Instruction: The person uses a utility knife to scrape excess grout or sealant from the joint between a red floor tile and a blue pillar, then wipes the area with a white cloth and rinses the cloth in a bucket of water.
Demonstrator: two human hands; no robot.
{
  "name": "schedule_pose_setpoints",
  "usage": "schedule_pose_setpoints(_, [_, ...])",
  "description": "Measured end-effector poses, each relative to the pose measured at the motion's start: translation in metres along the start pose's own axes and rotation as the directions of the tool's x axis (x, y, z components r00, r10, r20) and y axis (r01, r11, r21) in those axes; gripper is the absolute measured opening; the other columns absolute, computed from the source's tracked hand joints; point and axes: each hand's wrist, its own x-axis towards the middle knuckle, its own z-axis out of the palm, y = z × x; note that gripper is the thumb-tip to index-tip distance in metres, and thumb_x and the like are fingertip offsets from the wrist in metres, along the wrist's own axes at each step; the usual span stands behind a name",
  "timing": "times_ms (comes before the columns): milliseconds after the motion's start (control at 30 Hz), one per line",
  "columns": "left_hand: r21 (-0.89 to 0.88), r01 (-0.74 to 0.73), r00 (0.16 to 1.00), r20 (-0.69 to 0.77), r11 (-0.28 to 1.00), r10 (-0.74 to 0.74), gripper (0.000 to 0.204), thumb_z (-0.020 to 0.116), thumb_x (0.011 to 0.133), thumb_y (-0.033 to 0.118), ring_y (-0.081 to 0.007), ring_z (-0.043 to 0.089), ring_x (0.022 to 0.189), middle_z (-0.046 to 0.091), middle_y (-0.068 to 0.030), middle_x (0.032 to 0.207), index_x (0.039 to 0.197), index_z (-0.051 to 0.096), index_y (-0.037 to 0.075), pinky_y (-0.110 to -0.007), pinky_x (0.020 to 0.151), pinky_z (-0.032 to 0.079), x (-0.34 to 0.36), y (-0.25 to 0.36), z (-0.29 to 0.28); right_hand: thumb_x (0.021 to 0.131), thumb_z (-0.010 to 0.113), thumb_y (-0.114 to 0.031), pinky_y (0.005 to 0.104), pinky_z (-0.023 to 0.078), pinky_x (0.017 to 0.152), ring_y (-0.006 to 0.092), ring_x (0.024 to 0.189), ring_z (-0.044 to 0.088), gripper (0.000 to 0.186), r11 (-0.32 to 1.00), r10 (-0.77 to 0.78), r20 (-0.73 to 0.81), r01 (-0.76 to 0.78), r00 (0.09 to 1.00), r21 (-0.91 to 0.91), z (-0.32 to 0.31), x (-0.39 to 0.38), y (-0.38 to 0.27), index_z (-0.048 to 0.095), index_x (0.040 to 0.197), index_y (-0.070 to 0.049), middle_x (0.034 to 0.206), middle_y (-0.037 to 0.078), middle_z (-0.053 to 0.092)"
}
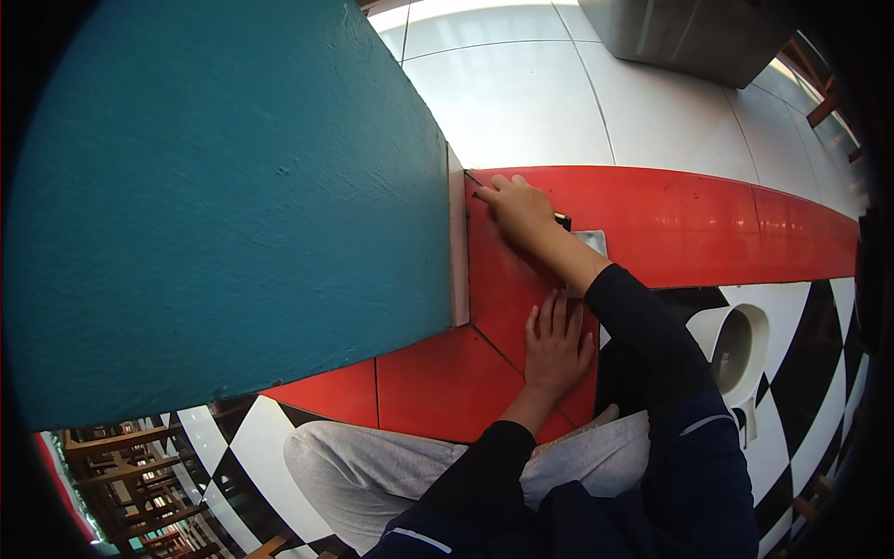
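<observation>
My right hand (519, 209) reaches to the corner of the red tiled ledge (680, 219), close by the blue-green wall (233, 205). Its fingers are curled, and a small dark tip shows at them; the rest of whatever they hold is hidden. My left hand (556, 347) lies flat on the red tile with its fingers spread. Partly behind my right wrist, a small black object (562, 221) rests on the ledge. Beside it is a pale grey, flat squarish piece (591, 242), partly covered by my right forearm.
A pinkish tile strip (457, 238) edges the wall. White floor tiles (507, 98) lie beyond the ledge, with a large grey container (694, 37) on them. On the black-and-white floor at the right stands a white plastic tub (756, 345). Wooden chairs (121, 443) are at the lower left.
</observation>
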Motion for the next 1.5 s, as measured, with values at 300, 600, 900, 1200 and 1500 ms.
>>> schedule_pose_setpoints(300, [-0.001,0.007,1.0,-0.002,1.0,-0.007,0.05,0.053,0.083,0.034,-0.0295,0.026,0.135,0.036,-0.0179,0.138,0.123,0.05,0.004,-0.048,0.109,0.017,0.003,-0.001,0.001,0.08,0.057,-0.011,0.0404,0.05,0.061,0.0268,0.081,0.056,0.019,0.992,-0.128,-0.011,0.127,0.992,-0.024,0.009,-0.014,-0.013,0.062,0.098,-0.014,0.09,0.006,0.056])
schedule_pose_setpoints(600, [0.02,0.012,1.0,-0.01,1.0,-0.011,0.051,0.054,0.083,0.034,-0.0286,0.026,0.135,0.036,-0.0167,0.138,0.124,0.05,0.004,-0.047,0.109,0.018,0.005,0.0,-0.001,0.079,0.059,-0.012,0.0401,0.051,0.063,0.0263,0.083,0.056,0.019,0.995,-0.103,-0.039,0.103,0.994,0.011,0.001,-0.015,-0.011,0.062,0.097,-0.013,0.093,0.005,0.056])
schedule_pose_setpoints(900, [-0.001,0.025,1.0,0.0,1.0,-0.025,0.052,0.054,0.082,0.033,-0.0281,0.026,0.136,0.036,-0.0166,0.139,0.125,0.049,0.004,-0.047,0.109,0.017,0.003,-0.001,0.0,0.081,0.051,-0.008,0.0407,0.053,0.063,0.0274,0.081,0.058,0.025,0.989,-0.147,0.03,0.147,0.989,-0.03,0.005,-0.012,-0.007,0.064,0.1,-0.017,0.094,0.006,0.057])
schedule_pose_setpoints(1200, [0.027,0.031,0.999,0.024,0.999,-0.032,0.053,0.053,0.084,0.034,-0.028,0.025,0.136,0.034,-0.0162,0.14,0.129,0.046,0.006,-0.047,0.11,0.016,0.002,0.0,0.001,0.081,0.054,-0.01,0.0425,0.052,0.058,0.0292,0.08,0.058,0.02,0.983,-0.183,-0.004,0.183,0.983,-0.001,0.005,-0.014,-0.004,0.063,0.098,-0.015,0.089,0.007,0.056])
schedule_pose_setpoints(1500, [0.016,0.016,1.0,0.024,1.0,-0.016,0.053,0.053,0.083,0.034,-0.028,0.025,0.136,0.035,-0.0167,0.14,0.128,0.047,0.005,-0.047,0.11,0.016,0.004,0.0,-0.001,0.083,0.055,-0.012,0.0409,0.053,0.06,0.03,0.08,0.057,0.02,0.987,-0.162,0.025,0.162,0.986,-0.014,-0.002,-0.007,0.002,0.063,0.1,-0.016,0.092,0.007,0.058])
